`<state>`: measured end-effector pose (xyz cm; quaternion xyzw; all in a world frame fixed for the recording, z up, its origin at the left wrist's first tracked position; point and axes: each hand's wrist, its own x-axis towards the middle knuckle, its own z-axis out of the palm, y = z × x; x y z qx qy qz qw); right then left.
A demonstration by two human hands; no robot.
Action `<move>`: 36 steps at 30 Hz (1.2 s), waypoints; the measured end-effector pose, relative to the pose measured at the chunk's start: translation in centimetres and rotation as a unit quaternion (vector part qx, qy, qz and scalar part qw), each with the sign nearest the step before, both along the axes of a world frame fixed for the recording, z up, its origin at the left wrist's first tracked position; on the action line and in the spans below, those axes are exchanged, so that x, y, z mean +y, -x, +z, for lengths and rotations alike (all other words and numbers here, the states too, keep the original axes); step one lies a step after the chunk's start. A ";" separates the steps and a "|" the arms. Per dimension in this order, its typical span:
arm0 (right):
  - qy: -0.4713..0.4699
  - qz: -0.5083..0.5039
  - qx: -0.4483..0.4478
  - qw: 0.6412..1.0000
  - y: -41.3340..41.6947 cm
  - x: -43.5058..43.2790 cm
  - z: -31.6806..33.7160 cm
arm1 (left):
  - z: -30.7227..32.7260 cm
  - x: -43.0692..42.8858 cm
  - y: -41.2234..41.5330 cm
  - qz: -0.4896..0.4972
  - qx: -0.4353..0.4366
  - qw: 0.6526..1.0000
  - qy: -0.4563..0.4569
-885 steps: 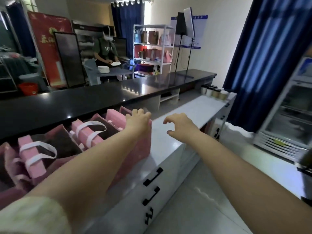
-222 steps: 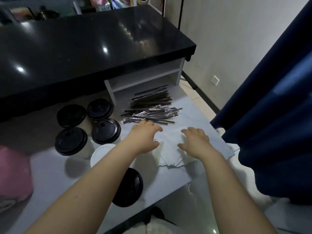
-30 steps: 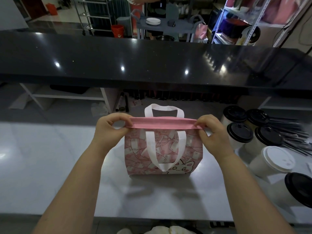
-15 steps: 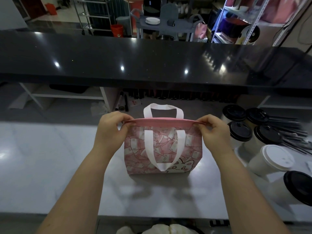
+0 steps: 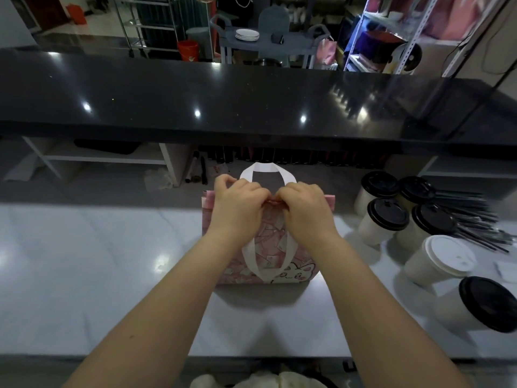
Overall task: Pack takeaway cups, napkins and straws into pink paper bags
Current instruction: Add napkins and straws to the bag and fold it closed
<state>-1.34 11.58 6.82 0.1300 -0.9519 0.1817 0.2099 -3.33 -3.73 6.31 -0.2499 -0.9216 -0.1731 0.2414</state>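
A pink paper bag (image 5: 275, 245) with white strap handles and a cartoon print stands upright on the white counter (image 5: 98, 264), straight in front of me. My left hand (image 5: 237, 208) and my right hand (image 5: 303, 211) sit side by side at the middle of the bag's top edge, fingertips pinching the rim. The bag's mouth is pressed flat; its inside is hidden. One white handle loop rises behind my hands. To the right stand several white takeaway cups (image 5: 383, 221) with black lids, one white-lidded cup (image 5: 440, 260), and a pile of dark wrapped straws (image 5: 475, 219).
A raised black bar top (image 5: 223, 102) runs across behind the counter, with open white shelves under it. A black-lidded cup (image 5: 486, 303) stands near the counter's right front edge. A white napkin's corner (image 5: 507, 271) shows at far right. Shelving and a cart stand beyond.
Both hands slid inward along the bag's top edge, from its two outer corners to the middle, where they now meet. The bag stayed in place on the counter.
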 end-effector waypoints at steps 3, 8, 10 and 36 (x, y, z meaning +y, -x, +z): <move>-0.012 0.021 0.004 1.000 -0.2 0.5 0.0 | 0.2 -0.7 -0.4 -0.005 0.005 1.000 -0.002; -0.007 -0.017 -0.010 1.000 -0.4 3.3 0.5 | 1.3 -3.3 0.1 0.023 -0.094 0.995 0.007; -0.012 -0.011 0.012 1.000 -0.2 3.0 0.7 | 1.7 -3.4 0.6 0.043 -0.089 0.995 0.014; 0.203 -0.107 -0.043 0.972 2.7 5.9 0.0 | -0.2 -8.3 4.0 0.049 -0.130 0.949 -0.283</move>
